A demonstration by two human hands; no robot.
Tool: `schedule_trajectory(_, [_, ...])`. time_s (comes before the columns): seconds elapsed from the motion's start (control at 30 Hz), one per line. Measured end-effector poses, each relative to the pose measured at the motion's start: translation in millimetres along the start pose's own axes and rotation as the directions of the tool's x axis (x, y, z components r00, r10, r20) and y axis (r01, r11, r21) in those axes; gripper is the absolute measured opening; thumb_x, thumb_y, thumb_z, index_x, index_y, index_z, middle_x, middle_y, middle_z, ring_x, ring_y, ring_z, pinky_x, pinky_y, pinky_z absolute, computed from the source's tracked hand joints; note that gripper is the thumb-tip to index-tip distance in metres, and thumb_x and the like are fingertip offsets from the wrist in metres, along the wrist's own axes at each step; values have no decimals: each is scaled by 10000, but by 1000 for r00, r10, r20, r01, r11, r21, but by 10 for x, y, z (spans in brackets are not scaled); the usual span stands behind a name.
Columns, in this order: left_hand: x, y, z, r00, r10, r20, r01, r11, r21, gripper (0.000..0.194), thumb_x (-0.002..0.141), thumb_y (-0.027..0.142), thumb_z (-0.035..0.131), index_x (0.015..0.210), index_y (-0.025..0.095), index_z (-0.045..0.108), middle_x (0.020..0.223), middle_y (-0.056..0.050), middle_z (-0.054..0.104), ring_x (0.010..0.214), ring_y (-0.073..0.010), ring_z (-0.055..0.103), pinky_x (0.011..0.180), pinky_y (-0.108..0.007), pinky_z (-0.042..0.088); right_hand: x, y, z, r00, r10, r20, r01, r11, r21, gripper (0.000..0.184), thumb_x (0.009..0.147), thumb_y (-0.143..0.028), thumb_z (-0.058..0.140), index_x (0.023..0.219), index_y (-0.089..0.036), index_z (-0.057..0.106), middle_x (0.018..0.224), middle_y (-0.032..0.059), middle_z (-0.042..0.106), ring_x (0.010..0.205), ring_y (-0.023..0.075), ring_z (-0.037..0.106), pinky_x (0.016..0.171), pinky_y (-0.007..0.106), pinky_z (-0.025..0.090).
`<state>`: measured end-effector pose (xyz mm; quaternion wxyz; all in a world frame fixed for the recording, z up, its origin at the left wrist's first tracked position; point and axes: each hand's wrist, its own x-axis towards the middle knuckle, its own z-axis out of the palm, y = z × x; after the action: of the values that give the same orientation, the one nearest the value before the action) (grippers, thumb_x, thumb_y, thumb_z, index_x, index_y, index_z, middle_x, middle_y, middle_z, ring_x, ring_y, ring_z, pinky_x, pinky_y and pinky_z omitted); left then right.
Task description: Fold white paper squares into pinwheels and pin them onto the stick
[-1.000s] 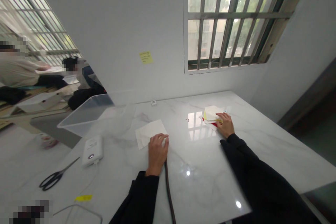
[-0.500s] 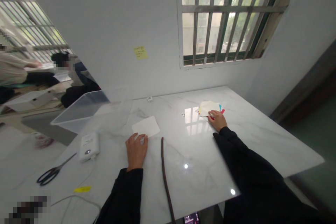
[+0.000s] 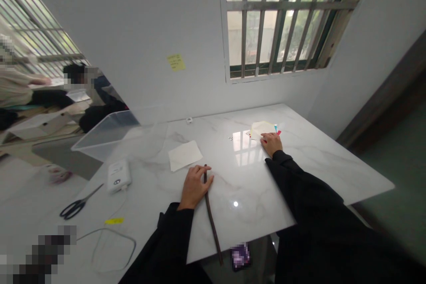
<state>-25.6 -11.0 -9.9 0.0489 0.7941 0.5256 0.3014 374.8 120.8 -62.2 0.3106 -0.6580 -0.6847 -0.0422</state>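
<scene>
My left hand lies over the upper part of a thin dark brown stick. Its fingers and thumb are apart, one on each side of the stick, which lies flat on the table and overhangs its front edge. A blank cream paper sheet lies just beyond that hand. Farther off to the right, my right hand has its fingers closed at the near edge of a small stack of cream papers. Blue and red tabs stick out of the stack. The fingertips are partly hidden.
On the left are a white power bank with a cable, black scissors, a yellow strip and a clear plastic bin. Tiny metal bits lie mid-table. A phone sits below the front edge. Other people sit far left.
My left hand has left the paper sheet and moved right, onto the stick. My right hand stays at the paper stack. The view has shifted slightly.
</scene>
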Motion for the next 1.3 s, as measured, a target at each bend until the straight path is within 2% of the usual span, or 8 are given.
schedule_trajectory(0.2, [38,-100,18,998,-39,-49,41,999,31,254,891,245,585,1099,222,729,1061,-88,704,1063,-288,612,1019,-437,457,1,-1,12,994,-28,-103,26,999,-25,516,902,-373,616,1343,-107,638,1384,186,626,1295,347,496,1122,476,361])
schedule_trajectory(0.4, [104,-282,7,974,-125,-187,157,973,167,354,955,415,564,1188,215,739,1186,-120,688,1115,-310,595,1028,-449,436,14,8,30,997,72,-8,-72,997,-31,408,936,-307,575,1281,-118,681,1257,155,704,1136,311,618,1056,437,408])
schedule_trajectory(0.63, [66,-316,-60,947,-260,-188,304,913,272,370,975,458,523,1117,221,768,1206,-133,687,1106,-337,579,970,-475,450,11,-1,13,997,67,32,-66,997,-35,281,975,-278,553,1133,-150,747,1147,129,737,1025,277,639,971,404,444])
schedule_trajectory(0.83, [15,-258,-151,882,-336,-331,416,885,209,339,965,429,538,1120,215,750,1186,-144,683,1144,-360,563,970,-506,447,-46,-13,-54,983,13,-186,2,997,80,274,1011,-296,533,1058,-141,754,1239,143,688,1172,265,563,1073,421,396])
schedule_trajectory(1.0, [19,-158,-149,947,-136,-293,164,984,75,302,976,373,514,1136,199,702,1135,-123,704,1130,-304,605,1069,-472,416,-153,-335,-342,899,129,-419,2,955,298,265,992,-382,559,1006,-197,748,1233,129,680,1192,273,580,1115,462,404])
schedule_trajectory(1.1, [72,-31,-119,943,-129,-308,123,992,-38,283,971,384,529,1110,204,697,1124,-110,712,1118,-290,616,1076,-463,424,-237,-749,-430,857,252,-449,32,844,536,295,974,-446,555,1003,-205,724,1135,115,696,1103,263,629,1008,433,496])
schedule_trajectory(1.2, [175,113,-32,899,-291,-326,189,932,-308,308,948,428,567,1106,200,701,1151,-104,706,1093,-269,632,1002,-433,492,-364,-1203,-291,841,466,-275,-42,564,825,354,925,-518,572,982,-187,680,923,73,702,844,216,657,802,365,553])
schedule_trajectory(1.3, [315,220,127,826,-544,-149,265,607,-749,379,920,480,600,1123,173,689,1093,-102,710,982,-223,671,894,-372,542,-515,-1528,-41,831,547,105,-220,150,964,393,771,-546,700,916,-184,650,736,16,653,665,170,610,637,300,527])
